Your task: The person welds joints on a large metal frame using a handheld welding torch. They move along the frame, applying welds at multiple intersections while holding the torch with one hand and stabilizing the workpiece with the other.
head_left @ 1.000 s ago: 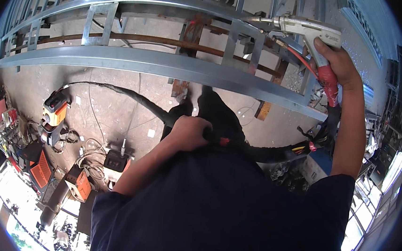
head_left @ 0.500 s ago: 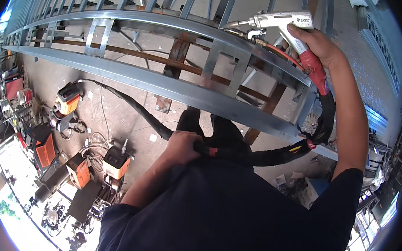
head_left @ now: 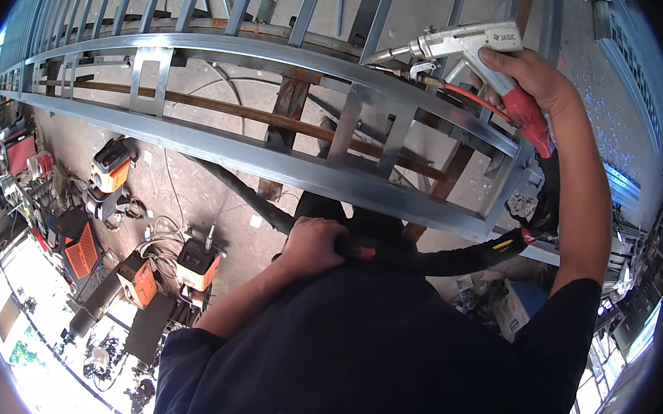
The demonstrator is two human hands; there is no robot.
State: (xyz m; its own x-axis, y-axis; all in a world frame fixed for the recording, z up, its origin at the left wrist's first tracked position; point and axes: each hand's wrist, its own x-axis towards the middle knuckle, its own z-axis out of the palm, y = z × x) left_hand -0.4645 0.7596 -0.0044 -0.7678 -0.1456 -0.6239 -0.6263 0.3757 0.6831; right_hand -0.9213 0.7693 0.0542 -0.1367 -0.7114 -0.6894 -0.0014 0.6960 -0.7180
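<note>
A: Head view: one torch (head_left: 469,39). Place?
B: Over the right part of the metal frame (head_left: 235,149); the right hand (head_left: 536,79) wraps its fingers around it.
A: Left hand (head_left: 314,245)?
B: Near side of the frame; fingers curl around the black hose (head_left: 444,262), fingertips hidden.

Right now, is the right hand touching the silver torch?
Touching: the head view shows the right hand gripping the silver torch, thumb lying against it.

- Torch (head_left: 469,42), upper right of the frame: one short word in dark capitals with a small dark emblem at its left, on the pale side of its rear end.
- Orange boxes (head_left: 137,282), lower left: any markings too small to read.
- Hose (head_left: 452,262), right of centre: yellow patch, unreadable.
</note>
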